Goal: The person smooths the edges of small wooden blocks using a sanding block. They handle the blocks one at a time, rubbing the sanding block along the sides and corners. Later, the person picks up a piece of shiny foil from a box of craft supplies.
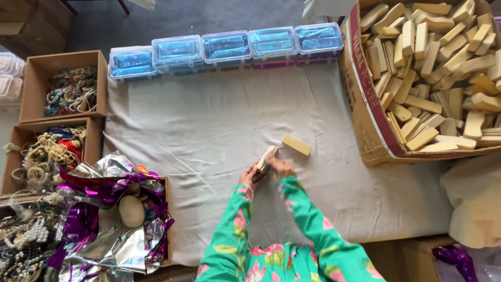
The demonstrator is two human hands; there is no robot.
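Observation:
A pale wooden block (266, 159) is held on edge between both my hands near the middle of the white cloth (209, 120). My left hand (249, 176) grips its lower end and my right hand (281, 167) closes on its right side. A second wooden block (296, 144) lies flat on the cloth just up and right of my right hand, apart from it. Both my arms wear green sleeves with pink flowers.
A big cardboard box (365, 104) at right is heaped with similar wooden blocks. Several clear plastic cases with blue contents (225, 47) line the cloth's far edge. At left stand small boxes of beads and cords (68, 89) and a box of shiny foil (115, 219).

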